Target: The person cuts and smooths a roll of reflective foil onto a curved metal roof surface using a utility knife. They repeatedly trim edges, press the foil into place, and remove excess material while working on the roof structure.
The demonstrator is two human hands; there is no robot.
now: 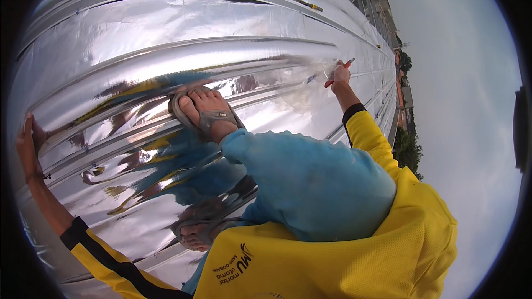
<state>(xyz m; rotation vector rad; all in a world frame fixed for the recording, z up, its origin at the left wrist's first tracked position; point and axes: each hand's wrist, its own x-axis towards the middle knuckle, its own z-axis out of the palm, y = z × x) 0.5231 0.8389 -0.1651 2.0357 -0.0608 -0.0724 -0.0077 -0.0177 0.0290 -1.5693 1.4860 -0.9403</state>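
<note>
Yellow shirt (354, 260) with black cuffs (353, 112), light-blue trousers (318, 182), grey strapped sandals (215, 116).

Red-handled tool (348, 64) partly covered by right hand (339, 73); type not discernible. Foil roll (188, 56) blurred at end near right hand. Yellow item (316, 7) too small to be identified. Yellow shirt (332, 260) cut off by lower edge; dark object (521, 130), by right rim.

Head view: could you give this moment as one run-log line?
left hand: at left end of foil roll | right hand: holding red-handled tool near roll's right end | one sandalled foot: beside roll
</note>
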